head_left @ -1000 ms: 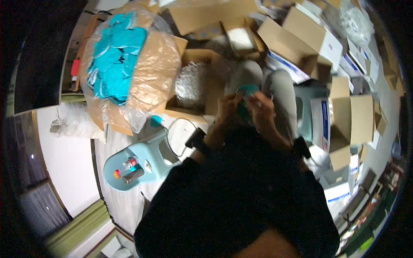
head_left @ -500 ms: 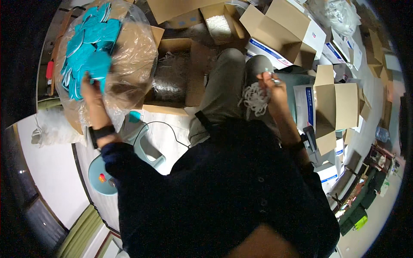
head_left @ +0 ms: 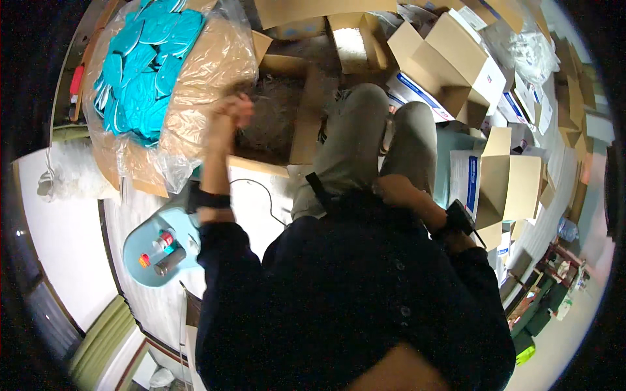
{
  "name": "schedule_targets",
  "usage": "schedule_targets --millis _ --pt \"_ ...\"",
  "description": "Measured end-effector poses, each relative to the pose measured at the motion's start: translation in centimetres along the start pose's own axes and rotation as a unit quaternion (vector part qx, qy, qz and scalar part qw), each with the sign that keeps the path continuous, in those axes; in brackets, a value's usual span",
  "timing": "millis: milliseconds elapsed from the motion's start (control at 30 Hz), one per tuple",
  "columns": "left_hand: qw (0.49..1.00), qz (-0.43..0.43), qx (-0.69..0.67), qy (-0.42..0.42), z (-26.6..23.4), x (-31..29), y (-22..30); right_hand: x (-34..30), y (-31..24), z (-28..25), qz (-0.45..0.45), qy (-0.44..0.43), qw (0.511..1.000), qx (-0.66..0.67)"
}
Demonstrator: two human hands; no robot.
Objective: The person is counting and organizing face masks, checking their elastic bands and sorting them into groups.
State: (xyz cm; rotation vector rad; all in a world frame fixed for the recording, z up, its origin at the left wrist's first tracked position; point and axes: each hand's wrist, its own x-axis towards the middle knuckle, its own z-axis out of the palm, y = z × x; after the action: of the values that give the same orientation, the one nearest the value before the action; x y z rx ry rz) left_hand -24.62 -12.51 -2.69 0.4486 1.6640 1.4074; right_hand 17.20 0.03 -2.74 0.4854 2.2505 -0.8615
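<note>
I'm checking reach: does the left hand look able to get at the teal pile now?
Probably yes: the teal pile lies exposed, and the plastic-covered cardboard between it and the left hand leaves its top free.

Workroom crowded with open cartons (head_left: 525, 188)

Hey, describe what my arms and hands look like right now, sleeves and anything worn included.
Your dark, plain sleeves stop short of a black strap on the left and a dark, boxy device on the right. No glove shows on your left hand, which is blurred, or your right hand, whose fingers are hard to make out.
</note>
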Motion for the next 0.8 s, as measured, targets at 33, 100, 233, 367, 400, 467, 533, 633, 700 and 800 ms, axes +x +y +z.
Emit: schedule_targets --millis 33,100,233,367,400,467,533,633,700,800 --pt "0.992 -0.071 -0.061 0.082 2.5 -1.2 -3.0 -0.1 0.0 -0.4 -0.009 0.080 0.995 0.061" --pt "0.997 -0.018 0.066 0.044 4.3 -3.7 -7.8 -1.4 -1.2 -3.6 -0.036 0.231 0.956 0.178" --pt "0.971 -0.207 -0.110 0.044 6.8 -9.8 -13.5 -3.7 -9.0 -14.6 -0.175 0.547 0.695 0.433" --pt "0.971 -0.205 -0.123 0.015 8.5 -12.3 -14.1 -1.7 -16.3 -19.1 -0.273 0.675 0.440 0.526" --pt "0.976 -0.197 -0.090 0.019 8.9 -12.3 -13.7 0.3 -16.9 -18.9 -0.288 0.684 0.408 0.532" --pt "0.983 -0.182 -0.017 0.031 9.3 -12.2 -13.4 7.8 -14.8 -15.5 -0.247 0.624 0.597 0.439" --pt "0.991 -0.091 0.099 0.010 8.9 -12.1 -13.9 14.1 -11.7 -11.8 -0.210 0.521 0.764 0.317" --pt "0.976 -0.033 0.217 0.002 8.4 -11.8 -13.4 14.1 -10.3 -10.7 -0.221 0.368 0.762 0.485" --pt "0.970 -0.122 0.208 0.014 9.9 -11.5 -9.8 12.6 -7.9 -9.0 -0.197 0.271 0.733 0.593" --pt "0.919 -0.025 0.393 -0.028 9.4 -10.8 -15.2 9.3 -5.1 -7.9 -0.149 0.323 0.840 0.410"
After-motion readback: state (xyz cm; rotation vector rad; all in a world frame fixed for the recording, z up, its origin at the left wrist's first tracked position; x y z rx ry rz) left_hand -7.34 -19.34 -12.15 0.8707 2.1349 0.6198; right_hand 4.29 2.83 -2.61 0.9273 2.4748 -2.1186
